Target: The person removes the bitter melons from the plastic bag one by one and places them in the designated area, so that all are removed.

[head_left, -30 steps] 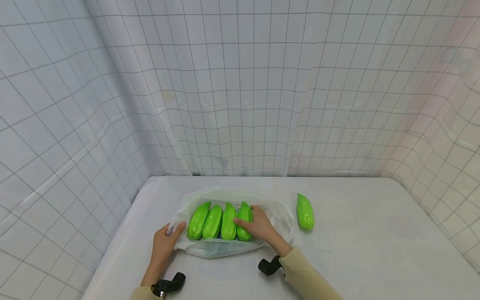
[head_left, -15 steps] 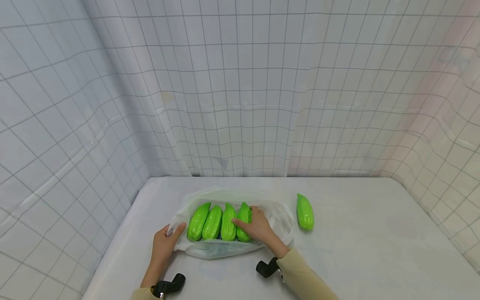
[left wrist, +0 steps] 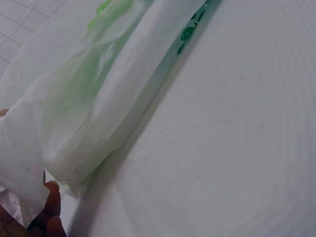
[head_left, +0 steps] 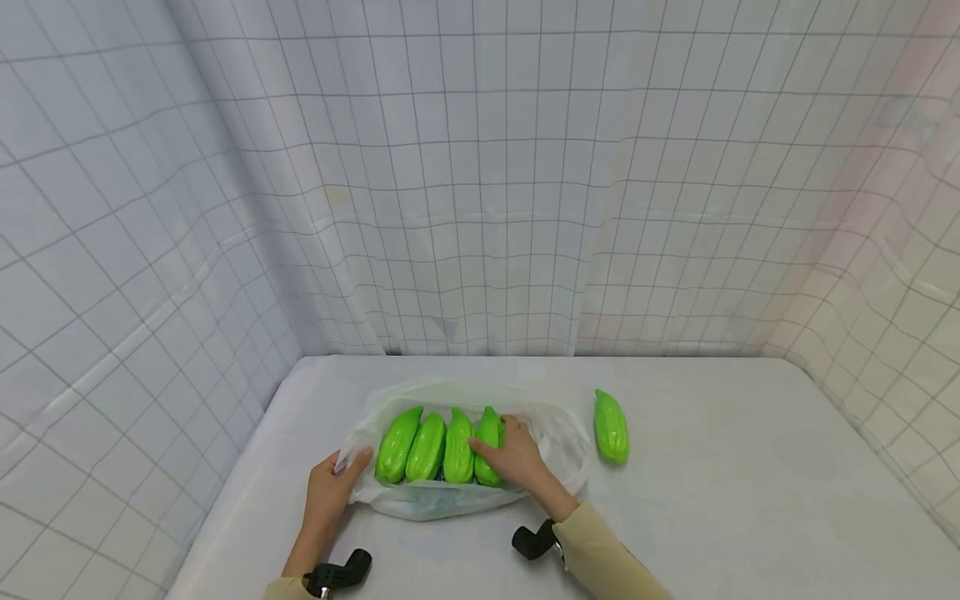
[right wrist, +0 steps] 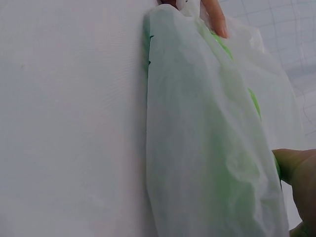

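Note:
In the head view, a translucent white plastic bag [head_left: 420, 502] lies on its side with its mouth spread. Several glossy bright green gourds [head_left: 396, 446], ridged and tapering to a tip, sit in a row inside it. My left hand [head_left: 327, 492] pinches the bag's left rim between thumb and fingers; the left wrist view shows the gathered film by the fingers [left wrist: 53, 197]. My right hand [head_left: 517, 457] is inside the mouth and grips the rightmost gourd [head_left: 488, 437], thumb on its left side and fingers on its right. In the right wrist view my right thumb [right wrist: 296, 165] shows beyond the film.
One more green gourd [head_left: 611, 427] lies alone on the white table [head_left: 720, 500], right of the bag. White sheeting with a grid pattern [head_left: 480, 183] rises behind the table and along both sides. A black wrist camera [head_left: 534, 541] is strapped to each wrist.

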`<state>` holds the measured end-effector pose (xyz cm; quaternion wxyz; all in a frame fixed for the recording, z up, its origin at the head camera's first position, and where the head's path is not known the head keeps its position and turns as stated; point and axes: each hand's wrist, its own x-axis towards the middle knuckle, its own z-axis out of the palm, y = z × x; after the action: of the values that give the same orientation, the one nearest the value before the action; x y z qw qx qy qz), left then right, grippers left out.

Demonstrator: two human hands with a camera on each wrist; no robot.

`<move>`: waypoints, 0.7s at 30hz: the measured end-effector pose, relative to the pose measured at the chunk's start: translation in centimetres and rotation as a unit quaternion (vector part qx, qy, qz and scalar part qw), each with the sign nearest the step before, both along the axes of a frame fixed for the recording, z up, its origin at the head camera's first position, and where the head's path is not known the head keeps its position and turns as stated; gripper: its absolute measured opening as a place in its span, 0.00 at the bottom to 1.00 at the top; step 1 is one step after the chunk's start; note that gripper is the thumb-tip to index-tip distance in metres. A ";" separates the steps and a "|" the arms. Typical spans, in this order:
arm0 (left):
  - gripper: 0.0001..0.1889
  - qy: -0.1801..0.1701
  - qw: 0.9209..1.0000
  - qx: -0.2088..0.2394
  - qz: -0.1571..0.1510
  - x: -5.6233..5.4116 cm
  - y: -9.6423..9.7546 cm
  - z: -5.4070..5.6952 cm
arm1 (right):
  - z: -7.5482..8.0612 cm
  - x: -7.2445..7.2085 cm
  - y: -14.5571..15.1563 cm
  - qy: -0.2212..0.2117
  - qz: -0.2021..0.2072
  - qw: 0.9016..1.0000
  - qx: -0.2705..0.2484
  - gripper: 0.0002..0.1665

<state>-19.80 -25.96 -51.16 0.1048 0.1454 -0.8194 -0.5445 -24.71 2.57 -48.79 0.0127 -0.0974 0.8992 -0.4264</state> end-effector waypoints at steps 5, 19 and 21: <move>0.32 -0.003 1.000 -0.002 0.000 0.0 0.0 0.0 | -0.2 0.0 0.1 0.006 -0.003 1.000 -0.008 0.45; 0.28 0.012 1.000 0.003 0.004 0.1 0.1 0.0 | -0.6 0.3 0.3 0.038 -0.003 0.998 -0.048 0.41; 0.28 0.013 1.000 0.004 0.004 0.1 0.1 -0.1 | -0.6 0.4 0.4 0.037 -0.005 0.998 -0.056 0.40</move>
<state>-19.74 -25.85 -51.22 0.1166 0.1417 -0.8153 -0.5492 -24.36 2.97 -49.37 -0.0283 -0.1090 0.8741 -0.4724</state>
